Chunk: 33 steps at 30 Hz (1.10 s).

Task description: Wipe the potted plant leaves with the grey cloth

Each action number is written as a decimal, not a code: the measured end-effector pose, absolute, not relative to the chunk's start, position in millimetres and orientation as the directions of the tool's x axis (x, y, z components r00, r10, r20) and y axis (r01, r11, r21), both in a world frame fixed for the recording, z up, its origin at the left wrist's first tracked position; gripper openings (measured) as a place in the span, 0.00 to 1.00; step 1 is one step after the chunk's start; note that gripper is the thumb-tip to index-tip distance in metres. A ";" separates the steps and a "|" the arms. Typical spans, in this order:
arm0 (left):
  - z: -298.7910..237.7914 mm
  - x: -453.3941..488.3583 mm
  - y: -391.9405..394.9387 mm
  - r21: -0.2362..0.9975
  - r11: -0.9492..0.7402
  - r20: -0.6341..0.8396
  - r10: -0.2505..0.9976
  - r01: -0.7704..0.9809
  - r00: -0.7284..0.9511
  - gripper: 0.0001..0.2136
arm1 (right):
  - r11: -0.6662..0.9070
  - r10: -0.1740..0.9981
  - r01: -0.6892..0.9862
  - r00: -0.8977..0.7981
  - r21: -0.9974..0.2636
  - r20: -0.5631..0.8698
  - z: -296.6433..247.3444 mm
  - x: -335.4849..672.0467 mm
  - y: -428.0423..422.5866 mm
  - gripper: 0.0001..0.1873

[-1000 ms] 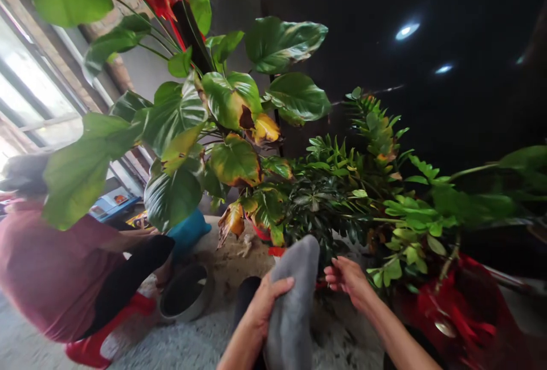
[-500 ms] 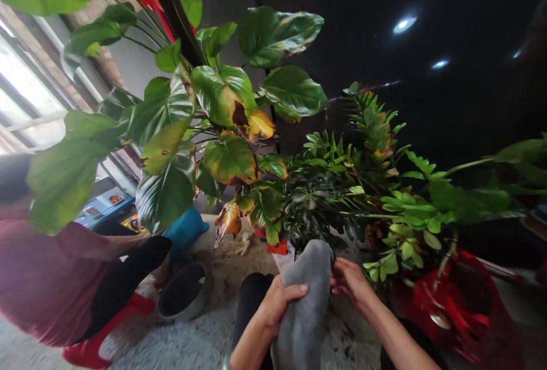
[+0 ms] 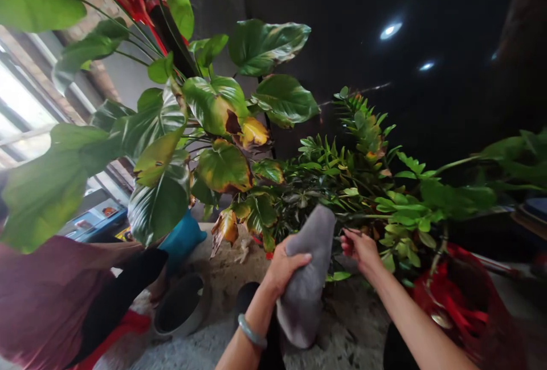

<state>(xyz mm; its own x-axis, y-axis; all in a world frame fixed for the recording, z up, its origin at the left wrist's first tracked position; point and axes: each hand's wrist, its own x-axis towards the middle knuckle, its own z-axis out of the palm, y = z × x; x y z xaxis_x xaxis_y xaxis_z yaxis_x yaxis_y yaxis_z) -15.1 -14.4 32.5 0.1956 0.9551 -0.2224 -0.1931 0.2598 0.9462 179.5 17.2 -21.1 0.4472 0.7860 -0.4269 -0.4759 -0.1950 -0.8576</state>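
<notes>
My left hand [image 3: 285,265] is closed around a grey cloth [image 3: 307,279] that hangs down from it, its top raised against the foliage. My right hand [image 3: 360,247] is just right of the cloth, fingers pinched on a stem of the small-leaved green plant [image 3: 363,187]. To the left rises a big-leaved plant [image 3: 179,125] with glossy green leaves, some with yellow and brown patches [image 3: 252,130]. A green bangle [image 3: 251,331] is on my left wrist.
Another person in a dark red top [image 3: 47,296] and black trousers sits at lower left on a red stool. A grey bowl [image 3: 182,304] stands on the speckled floor. A blue pot [image 3: 183,239] sits behind it. Red wrapping [image 3: 457,296] surrounds a pot at lower right.
Both hands have risen toward the small-leaved plant. The cloth has gone up with my left hand, and my right hand has moved from beside the cloth to pinch a stem.
</notes>
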 end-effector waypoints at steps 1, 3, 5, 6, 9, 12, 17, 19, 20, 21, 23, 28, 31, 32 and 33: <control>27.4 -12.1 -16.8 0.947 0.288 -0.250 0.939 -0.142 0.238 0.18 | -0.201 0.793 -0.469 0.437 -0.860 -0.424 -24.6 175.6 9.2 0.09; 29.2 -11.3 -21.8 0.945 0.314 -0.271 0.905 -0.085 0.327 0.16 | -0.216 0.805 -0.457 0.418 -0.863 -0.422 -32.3 167.3 -8.4 0.09; 47.9 -13.7 -22.8 0.951 0.286 -0.222 0.893 -0.113 0.392 0.17 | -0.227 0.815 -0.448 0.400 -0.865 -0.420 -38.1 159.4 -23.3 0.09; 61.1 -14.5 -20.6 0.956 0.252 -0.176 0.901 -0.148 0.396 0.18 | -0.230 0.820 -0.445 0.390 -0.865 -0.419 -39.5 155.9 -28.5 0.09; 92.8 -10.6 -3.3 0.961 0.111 -0.031 0.953 -0.254 0.301 0.21 | -0.237 0.838 -0.440 0.359 -0.866 -0.411 -38.3 148.0 -34.3 0.13; 83.9 0.3 14.1 0.956 0.045 0.003 0.987 -0.289 0.161 0.21 | -0.236 0.850 -0.430 0.343 -0.871 -0.400 -34.5 144.9 -31.9 0.16; 22.4 -2.3 -3.6 0.983 0.182 -0.166 0.949 -0.034 0.267 0.19 | -0.244 0.854 -0.398 0.344 -0.884 -0.390 -40.4 151.0 -38.5 0.11; 21.3 -13.4 -15.5 0.971 0.238 -0.227 0.895 0.020 0.384 0.20 | -0.258 0.850 -0.391 0.343 -0.883 -0.400 -45.5 154.1 -44.8 0.13; 28.6 -18.8 -17.9 0.969 0.248 -0.229 0.882 0.007 0.411 0.20 | -0.265 0.846 -0.393 0.343 -0.881 -0.408 -47.4 154.8 -47.4 0.12; 39.8 -23.0 -17.3 0.970 0.241 -0.207 0.887 -0.032 0.412 0.21 | -0.275 0.841 -0.400 0.341 -0.874 -0.421 -48.6 154.7 -49.4 0.12; 66.8 -25.9 -7.2 0.974 0.175 -0.115 0.929 -0.142 0.353 0.20 | -0.295 0.831 -0.424 0.329 -0.856 -0.449 -48.1 152.1 -50.7 0.14; 81.4 -5.5 25.0 0.963 -0.004 0.041 0.990 -0.268 0.132 0.19 | -0.318 0.828 -0.470 0.285 -0.823 -0.483 -39.7 142.5 -44.1 0.13; 45.9 2.5 13.3 0.994 0.066 -0.048 0.979 -0.087 0.199 0.18 | -0.322 0.824 -0.468 0.289 -0.823 -0.487 -42.0 145.6 -42.8 0.09; 35.3 1.7 4.8 0.995 0.098 -0.094 0.960 -0.004 0.266 0.17 | -0.318 0.823 -0.466 0.296 -0.825 -0.485 -44.4 148.3 -43.6 0.09; 28.2 -0.7 -3.9 0.990 0.121 -0.136 0.932 0.067 0.337 0.16 | -0.314 0.823 -0.465 0.302 -0.828 -0.481 -47.0 151.2 -44.9 0.10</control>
<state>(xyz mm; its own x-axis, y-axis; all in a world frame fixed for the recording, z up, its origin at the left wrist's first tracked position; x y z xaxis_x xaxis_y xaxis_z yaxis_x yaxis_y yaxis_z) -0.7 -3.9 28.2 0.3368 0.9317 -0.1364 0.0675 0.1206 0.9904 151.2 -44.9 -47.0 0.3023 0.8227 -0.4814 -0.4645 -0.3139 -0.8281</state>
